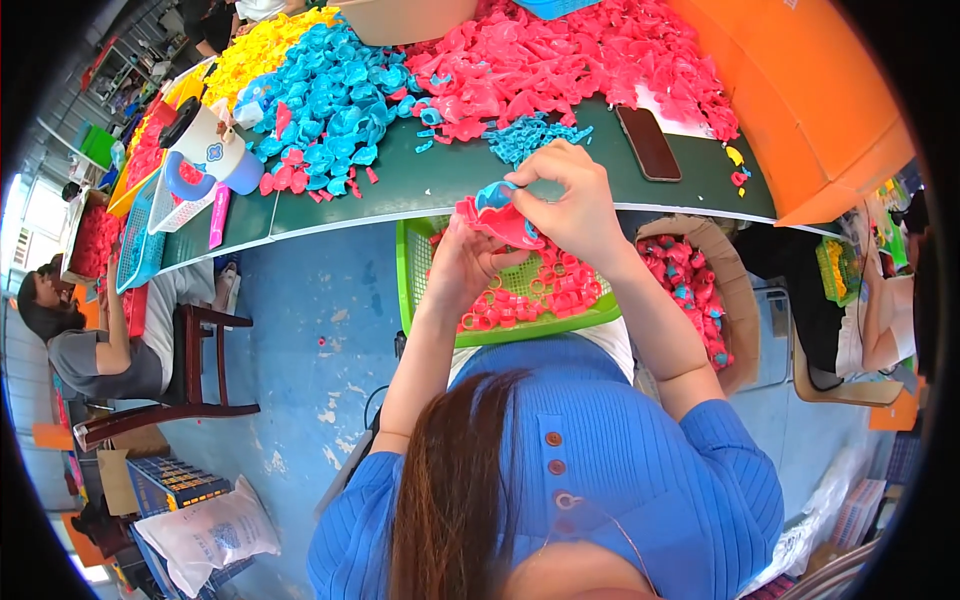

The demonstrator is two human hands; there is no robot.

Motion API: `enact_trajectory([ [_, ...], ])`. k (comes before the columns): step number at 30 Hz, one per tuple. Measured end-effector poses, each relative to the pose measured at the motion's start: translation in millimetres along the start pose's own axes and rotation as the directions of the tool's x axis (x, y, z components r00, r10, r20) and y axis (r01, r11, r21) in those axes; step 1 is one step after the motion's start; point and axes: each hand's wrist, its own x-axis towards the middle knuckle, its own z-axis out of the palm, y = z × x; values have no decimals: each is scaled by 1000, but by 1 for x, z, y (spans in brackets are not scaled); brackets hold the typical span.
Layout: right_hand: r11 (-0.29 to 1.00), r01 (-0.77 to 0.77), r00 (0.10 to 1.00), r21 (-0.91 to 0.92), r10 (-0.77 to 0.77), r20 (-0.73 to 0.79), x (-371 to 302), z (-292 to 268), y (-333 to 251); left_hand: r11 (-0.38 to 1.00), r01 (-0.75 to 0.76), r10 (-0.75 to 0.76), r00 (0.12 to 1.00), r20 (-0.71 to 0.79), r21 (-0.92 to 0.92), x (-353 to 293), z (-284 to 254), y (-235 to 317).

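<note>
One long lock of dark brown hair (455, 480) falls over the blue ribbed knit top (640, 470) at the bottom, hiding part of its front; the lower edge cuts both off. Beyond it, the left hand (465, 262) grasps a pink curved plastic piece (480, 216) from its left side and underneath, thumb up against the edge, the other fingers partly hidden below. The right hand (572, 200) pinches a small blue plastic piece (493, 195) between thumb and forefinger, at its right side; its remaining fingers are folded and hard to make out. The blue piece lies against the upper part of the pink one, between the two hands; whether they are joined cannot be told.

Below the hands, a bright green slatted plastic basket (409, 290) holds pink ring-shaped plastic parts (560, 290), partly covered by the forearms. To its right stands a brown cardboard box (742, 310) of pink-and-blue pieces (695, 290), its near left side behind the right forearm.

Farther off, on the dark green tabletop (430, 178), lie a heap of tiny blue parts (535, 138), a dark-screened phone (648, 145) and a large pink heap (560, 65), cut off above.
</note>
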Motion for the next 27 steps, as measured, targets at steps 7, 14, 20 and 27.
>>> enact_trajectory([
  [7,989,65,995,-132,-55,79,3,-6,-1,999,-7,7,1000,-2,43,1,2,0],
  [14,969,116,987,-220,-87,134,5,-6,-3,996,3,1,999,-51,89,2,-2,-2],
  [20,919,207,968,-336,-142,208,5,-8,-4,998,22,-23,999,24,54,2,-3,0],
  [27,961,87,981,-263,-36,192,-3,-3,6,998,-27,33,991,-131,50,7,7,1],
])
